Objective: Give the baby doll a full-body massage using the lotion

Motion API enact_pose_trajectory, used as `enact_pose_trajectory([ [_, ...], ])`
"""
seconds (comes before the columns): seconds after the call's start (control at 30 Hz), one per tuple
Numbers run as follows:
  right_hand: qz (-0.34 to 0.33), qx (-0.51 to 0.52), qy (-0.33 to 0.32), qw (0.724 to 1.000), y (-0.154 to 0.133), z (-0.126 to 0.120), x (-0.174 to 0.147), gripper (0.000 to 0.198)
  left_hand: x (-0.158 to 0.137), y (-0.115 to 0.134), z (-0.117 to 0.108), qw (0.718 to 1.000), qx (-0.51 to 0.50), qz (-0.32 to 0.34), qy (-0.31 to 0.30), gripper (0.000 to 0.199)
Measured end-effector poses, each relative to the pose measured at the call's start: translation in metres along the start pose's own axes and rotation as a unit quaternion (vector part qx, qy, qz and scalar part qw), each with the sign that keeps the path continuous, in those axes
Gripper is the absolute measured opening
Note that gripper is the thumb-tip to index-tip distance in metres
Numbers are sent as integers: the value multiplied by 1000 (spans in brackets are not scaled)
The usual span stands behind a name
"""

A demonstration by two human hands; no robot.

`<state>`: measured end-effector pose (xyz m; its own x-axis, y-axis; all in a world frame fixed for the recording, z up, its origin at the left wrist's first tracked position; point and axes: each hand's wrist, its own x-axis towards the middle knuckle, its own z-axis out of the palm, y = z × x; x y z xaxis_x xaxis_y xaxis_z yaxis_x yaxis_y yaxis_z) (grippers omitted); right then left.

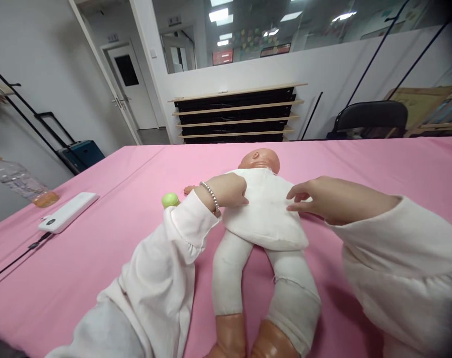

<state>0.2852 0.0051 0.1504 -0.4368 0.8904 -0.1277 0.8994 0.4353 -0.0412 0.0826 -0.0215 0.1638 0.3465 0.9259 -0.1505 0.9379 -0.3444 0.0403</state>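
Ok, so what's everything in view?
table: one, pink, foreground
doll: one, white and tan, on table
round object: one, green, left of doll
bottle: one, clear, far left
device: one, white, near bottle
cable: one, black, near device
suitcase: one, teal, beyond table
door: at least one, white, back left
panels: several, black, far wall
window: one, clear, above panels
lights: several, white, through window
chair: one, black, back right
bracelet: one, silver, left wrist
left hand: one, white-sleeved, at doll
right hand: one, white-sleeved, at doll
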Motion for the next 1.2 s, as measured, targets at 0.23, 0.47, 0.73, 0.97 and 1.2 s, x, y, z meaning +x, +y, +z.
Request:
enact_pose_trajectory([
  [0.23, 16, 29, 9, 999, -17, 10, 9, 20, 7, 8, 8, 999, 6, 43, 23, 19],
  [0.47, 19, 1, 135, 991, -21, 9, 12, 23, 15, 5, 15, 984, 24, 52, 168, 24],
  [0.73, -6, 12, 143, 990, -22, 27, 20, 19, 25, 2, 31, 981, 28, 69, 177, 24],
  [0.97, -21, 35, 190, 981, -23, 39, 26, 21, 28, 1, 38, 982, 27, 62, 179, 24],
  [1.2, -10, 58, 300, 952, -22, 43, 30, 32, 30, 4, 38, 960, 13, 7, 280, 29],
])
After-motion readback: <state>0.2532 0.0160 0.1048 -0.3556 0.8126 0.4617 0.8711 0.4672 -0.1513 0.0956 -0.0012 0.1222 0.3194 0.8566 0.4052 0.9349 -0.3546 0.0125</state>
